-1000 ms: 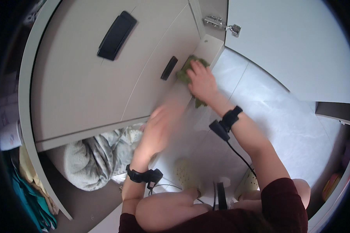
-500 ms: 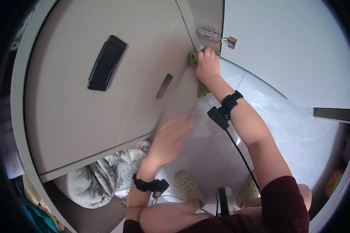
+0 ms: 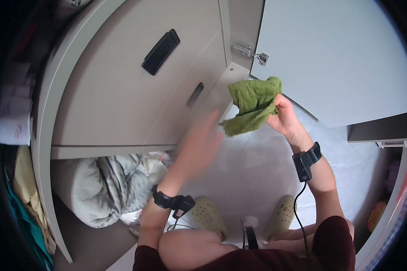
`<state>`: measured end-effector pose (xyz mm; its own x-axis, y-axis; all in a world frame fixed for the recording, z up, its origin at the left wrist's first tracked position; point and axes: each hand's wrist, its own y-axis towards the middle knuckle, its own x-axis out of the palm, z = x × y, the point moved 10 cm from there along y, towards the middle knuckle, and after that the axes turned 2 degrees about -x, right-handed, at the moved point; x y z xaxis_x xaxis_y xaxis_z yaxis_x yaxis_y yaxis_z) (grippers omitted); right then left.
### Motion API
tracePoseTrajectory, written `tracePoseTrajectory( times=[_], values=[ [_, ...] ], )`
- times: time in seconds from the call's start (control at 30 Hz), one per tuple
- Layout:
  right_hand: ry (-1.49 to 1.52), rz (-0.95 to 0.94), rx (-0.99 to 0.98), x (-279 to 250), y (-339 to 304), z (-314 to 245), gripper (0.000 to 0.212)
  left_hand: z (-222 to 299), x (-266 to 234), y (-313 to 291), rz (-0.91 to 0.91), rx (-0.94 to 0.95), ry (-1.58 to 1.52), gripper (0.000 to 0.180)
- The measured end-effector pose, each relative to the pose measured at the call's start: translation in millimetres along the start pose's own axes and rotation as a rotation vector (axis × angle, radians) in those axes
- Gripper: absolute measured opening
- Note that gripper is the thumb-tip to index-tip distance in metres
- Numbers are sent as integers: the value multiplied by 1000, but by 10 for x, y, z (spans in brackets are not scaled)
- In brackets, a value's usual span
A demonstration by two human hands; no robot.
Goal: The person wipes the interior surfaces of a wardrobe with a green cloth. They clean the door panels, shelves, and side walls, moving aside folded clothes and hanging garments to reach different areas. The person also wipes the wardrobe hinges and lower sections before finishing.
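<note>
A crumpled green cloth (image 3: pixel 253 98) hangs from my right hand (image 3: pixel 286 119), pinched between thumb and fingers in front of the cabinet's lower corner. Its loose end droops toward the left. My left hand (image 3: pixel 198 147) is blurred by motion beside the lower drawer front (image 3: pixel 172 117). Its fingers look stretched out and apart, with nothing visible in them. The drawer fronts carry a large dark handle (image 3: pixel 161 52) and a smaller dark handle (image 3: pixel 195 94). Both wrists wear black straps with small devices.
A white cabinet door (image 3: pixel 334 58) stands swung out on a metal hinge (image 3: pixel 253 53) at the upper right. Grey striped fabric (image 3: pixel 104 189) lies in the compartment at lower left. Folded clothes (image 3: pixel 29 198) fill the far left. My clogs (image 3: pixel 282 214) rest on the pale tiled floor (image 3: pixel 239 171).
My right hand has lifted the green cloth from the cabinet's lower corner and brought it nearer to me. The left hand stays beside the drawers, still moving. The view has shifted.
</note>
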<state>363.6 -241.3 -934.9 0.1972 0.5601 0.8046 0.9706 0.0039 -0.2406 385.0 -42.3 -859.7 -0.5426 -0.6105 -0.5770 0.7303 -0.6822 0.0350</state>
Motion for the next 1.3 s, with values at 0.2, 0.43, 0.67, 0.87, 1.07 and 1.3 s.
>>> tracePoseTrajectory(
  times=[0.2,0.43,0.67,0.87,1.07,1.3],
  values=[
    [377,-410,37,567,-298,131,46,22,121,217,-79,-91,-645,43],
    [-40,-88,185,381,-473,427,91,-25,73,260,98,-165,-254,15],
    [-722,168,227,305,-611,306,32,-338,-223,200,357,-173,-150,16],
    [-604,151,-624,702,-272,-525,30,-400,67,352,173,-57,-180,27],
    [-2033,322,-1194,978,496,-802,34,-508,92,303,78,-90,-210,39],
    [-2435,319,-892,673,1400,-436,21,-615,187,284,49,-169,-381,40]
  ],
)
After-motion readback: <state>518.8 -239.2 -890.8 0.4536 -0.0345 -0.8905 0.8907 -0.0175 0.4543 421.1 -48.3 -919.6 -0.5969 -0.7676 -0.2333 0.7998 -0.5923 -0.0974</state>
